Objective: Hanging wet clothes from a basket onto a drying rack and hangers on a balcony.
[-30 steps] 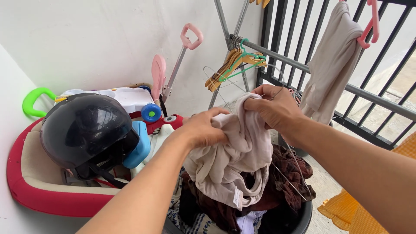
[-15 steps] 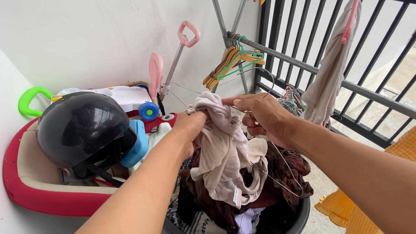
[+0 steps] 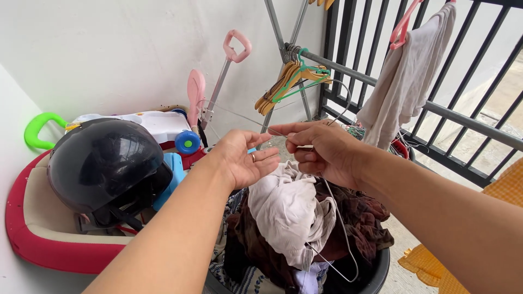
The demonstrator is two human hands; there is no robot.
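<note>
My right hand (image 3: 318, 149) pinches a thin wire hanger (image 3: 336, 228) near its neck, and the wire hangs down over the laundry. My left hand (image 3: 246, 158) is open beside it, palm up, with the fingertips near the wire. Below both hands a beige garment (image 3: 289, 215) lies loose on top of dark brown clothes (image 3: 365, 218) in a black laundry basket (image 3: 378, 269).
A black helmet (image 3: 103, 166) rests on a red and beige seat (image 3: 38, 234) at left, with toys behind. Wooden and green hangers (image 3: 291, 79) hang on a drying rack bar. A beige cloth (image 3: 406, 81) on a pink hanger hangs by the black railing (image 3: 468, 122). Orange fabric (image 3: 436, 267) lies at right.
My left hand let go of the beige garment, which dropped back onto the basket pile. The left hand opened. My right hand kept the wire hanger and stayed at about the same height.
</note>
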